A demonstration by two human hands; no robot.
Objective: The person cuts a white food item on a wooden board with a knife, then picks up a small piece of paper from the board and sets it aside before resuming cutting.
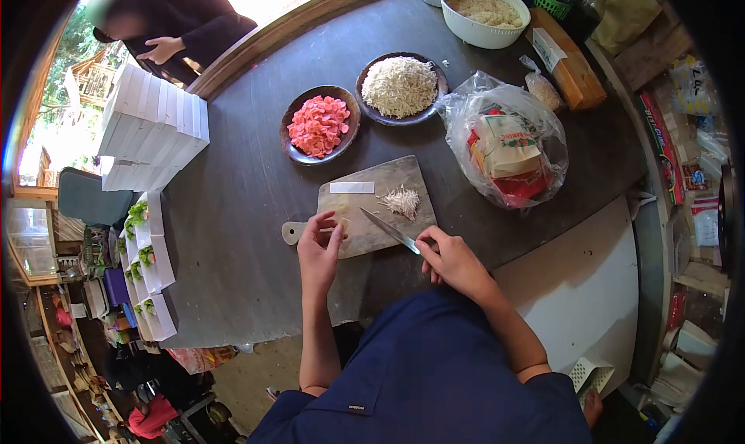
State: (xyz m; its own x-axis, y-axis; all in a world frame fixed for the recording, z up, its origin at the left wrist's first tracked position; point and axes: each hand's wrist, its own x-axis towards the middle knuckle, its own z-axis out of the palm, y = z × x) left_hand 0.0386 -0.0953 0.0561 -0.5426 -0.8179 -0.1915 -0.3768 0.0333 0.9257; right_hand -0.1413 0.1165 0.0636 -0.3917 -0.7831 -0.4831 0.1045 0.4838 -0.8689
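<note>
Knife (394, 233): one, clasped in the right grip (450, 261), blade slanting across the cutting board (365, 244).
Left grip (317, 246): one, fingers curled over the board; whether pinching anything, I cannot tell.
Board load: one white strip (351, 188), one heap of pale shreds (402, 202).
Dark bowls (313, 161): two on the counter (240, 211), beyond the board; one of pink slices (319, 126), one of white shreds (400, 87).
Plastic bag (469, 100): one, right of the board.

Left hand (317, 246), fingers (314, 225) loosely bent; right hand (450, 261) curled in grip; bare forearms (317, 331) extended forward.
</note>
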